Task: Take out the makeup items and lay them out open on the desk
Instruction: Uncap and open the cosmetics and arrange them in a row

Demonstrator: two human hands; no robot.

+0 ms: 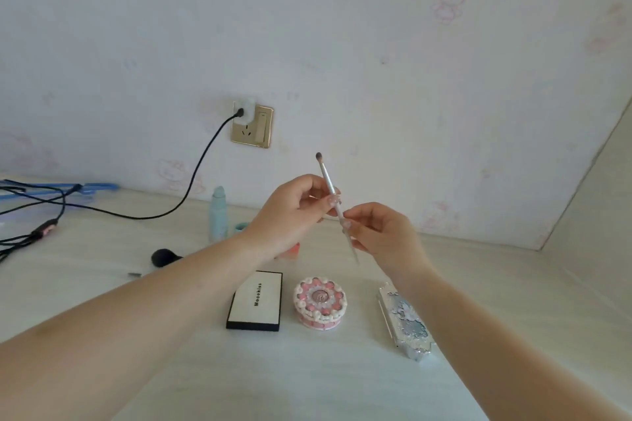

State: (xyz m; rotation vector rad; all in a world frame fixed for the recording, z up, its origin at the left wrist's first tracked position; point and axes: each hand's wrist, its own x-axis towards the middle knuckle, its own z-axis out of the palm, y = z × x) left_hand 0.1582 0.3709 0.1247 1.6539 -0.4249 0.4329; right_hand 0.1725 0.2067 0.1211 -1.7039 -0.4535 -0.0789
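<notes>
On the desk (342, 379) a bottle (218, 214) stands at the back left; nearer lie a box (255, 301), a round compact (320, 302) and a silver case (407, 321), all closed. Above them the left hand (290, 215) pinches the brush (337, 207) mid-handle, and the right hand (383, 232) pinches it lower, bristles up. It looks light, stiff and thin; best held by the handle, since the bristles are soft.

The pale desk (342, 379) carries a white palette (255, 301), round pink compact (320, 304), silver case (407, 321), and black cables (30, 215).
</notes>
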